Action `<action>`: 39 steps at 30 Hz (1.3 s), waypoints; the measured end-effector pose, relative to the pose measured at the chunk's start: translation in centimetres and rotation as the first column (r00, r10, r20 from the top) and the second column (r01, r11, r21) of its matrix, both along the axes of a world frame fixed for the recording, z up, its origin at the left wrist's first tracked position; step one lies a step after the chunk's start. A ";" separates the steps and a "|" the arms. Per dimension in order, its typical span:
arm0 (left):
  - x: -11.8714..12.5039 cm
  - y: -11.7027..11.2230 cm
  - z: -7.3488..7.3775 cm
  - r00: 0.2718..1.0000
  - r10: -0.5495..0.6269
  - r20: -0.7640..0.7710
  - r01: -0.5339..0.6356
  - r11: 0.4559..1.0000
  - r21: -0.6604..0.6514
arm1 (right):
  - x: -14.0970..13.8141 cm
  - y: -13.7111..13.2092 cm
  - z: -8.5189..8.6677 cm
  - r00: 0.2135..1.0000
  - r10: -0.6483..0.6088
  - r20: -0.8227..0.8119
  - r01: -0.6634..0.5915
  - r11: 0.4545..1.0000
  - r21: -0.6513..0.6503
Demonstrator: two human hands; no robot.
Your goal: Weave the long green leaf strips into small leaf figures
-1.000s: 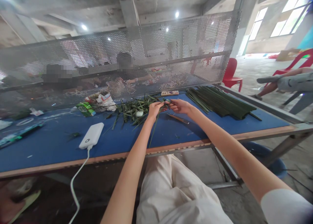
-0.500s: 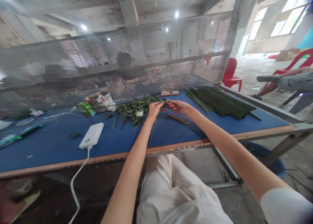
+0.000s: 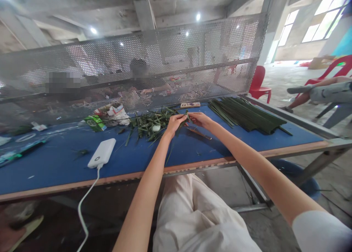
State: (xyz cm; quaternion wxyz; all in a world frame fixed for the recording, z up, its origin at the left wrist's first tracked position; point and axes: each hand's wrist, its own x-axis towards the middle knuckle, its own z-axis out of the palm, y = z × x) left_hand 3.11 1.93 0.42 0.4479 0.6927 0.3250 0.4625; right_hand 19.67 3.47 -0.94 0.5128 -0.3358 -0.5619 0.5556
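Head camera looks down at two hands held close together over a blue table [image 3: 55,167]. The left hand [image 3: 173,124] and the right hand [image 3: 200,120] both pinch a thin green leaf [image 3: 184,119] between them. A messy pile of leaves [image 3: 148,125] lies just left of the hands. A neat stack of long green strips [image 3: 244,115] sits to the right. A white power bank [image 3: 101,153] lies near the table's front edge.

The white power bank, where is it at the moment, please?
Head view: the white power bank lies on the blue table near its front edge, left of the left hand.
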 end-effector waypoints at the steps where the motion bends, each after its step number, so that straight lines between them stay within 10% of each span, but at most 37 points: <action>1: 0.0 -0.1 0.1 1.000 -0.009 -0.011 0.009 1.000 0.004 | 0.0 -0.2 0.1 1.000 -0.024 -0.005 0.024 1.000 -0.011; 13: 0.1 -0.2 0.1 0.999 0.037 0.002 -0.037 0.999 -0.002 | -0.6 -1.5 0.5 0.947 -0.277 0.163 0.226 0.934 0.277; 18: -0.2 0.0 0.3 0.994 0.104 0.033 -0.103 0.994 -0.025 | -0.7 -1.6 0.7 0.989 -0.107 0.100 0.086 0.977 0.198; 27: -0.2 -0.2 0.5 0.998 0.041 -0.036 -0.042 0.999 -0.006 | -0.3 -1.4 0.2 0.985 -0.170 -0.003 0.170 0.985 -0.043; 39: -0.1 -0.7 1.0 0.992 0.129 -0.017 -0.130 0.988 -0.084 | -1.1 -1.4 -0.1 0.898 -0.398 0.188 0.295 0.861 0.413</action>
